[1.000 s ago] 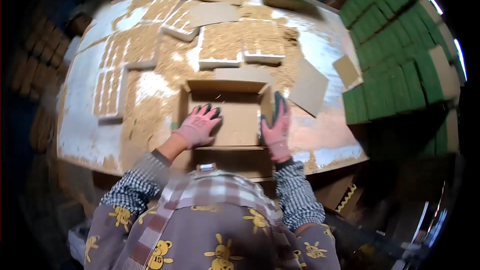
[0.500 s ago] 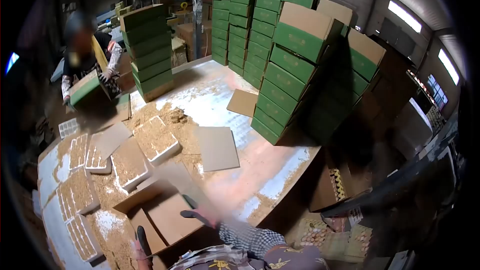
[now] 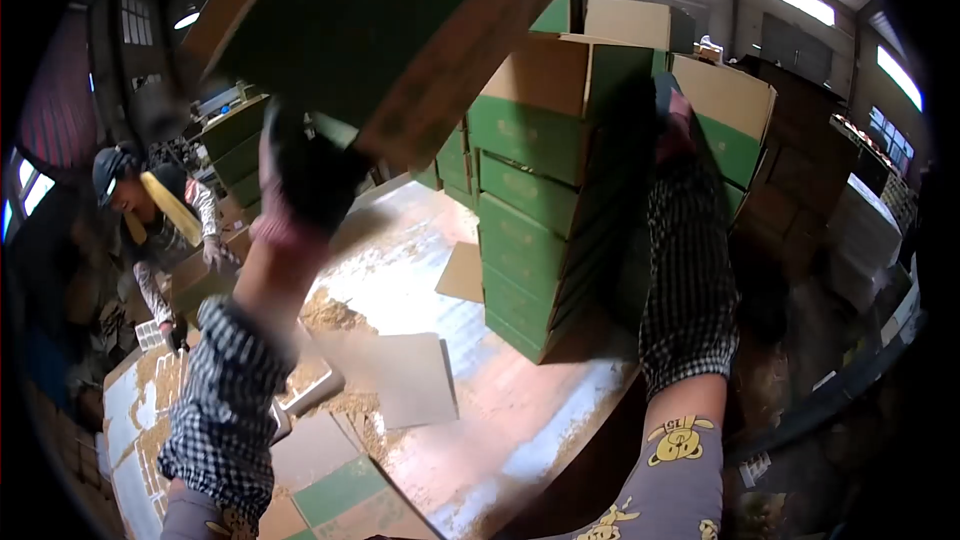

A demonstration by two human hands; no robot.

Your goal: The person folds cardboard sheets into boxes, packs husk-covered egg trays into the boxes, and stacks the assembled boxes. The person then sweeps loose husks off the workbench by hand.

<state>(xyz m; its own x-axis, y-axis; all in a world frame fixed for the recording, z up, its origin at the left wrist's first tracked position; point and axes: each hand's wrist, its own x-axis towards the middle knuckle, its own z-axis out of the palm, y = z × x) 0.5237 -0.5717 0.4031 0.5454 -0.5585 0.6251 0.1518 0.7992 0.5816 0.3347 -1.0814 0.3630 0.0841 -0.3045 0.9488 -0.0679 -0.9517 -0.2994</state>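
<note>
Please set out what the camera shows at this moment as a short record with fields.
Left hand: gloved, at the lower edge of a raised box
Right hand: gloved, raised beside the box stack; contact unclear
Box colours: green and brown
Table: worktop with a flat grey sheet and loose tan material
Other person: a co-worker beyond the table, on the image's left

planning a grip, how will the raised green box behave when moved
The raised box is probably light for its size: only the left hand seems to support it. Its straight edges suggest stiffness. Being tilted, it could tip further.
</note>
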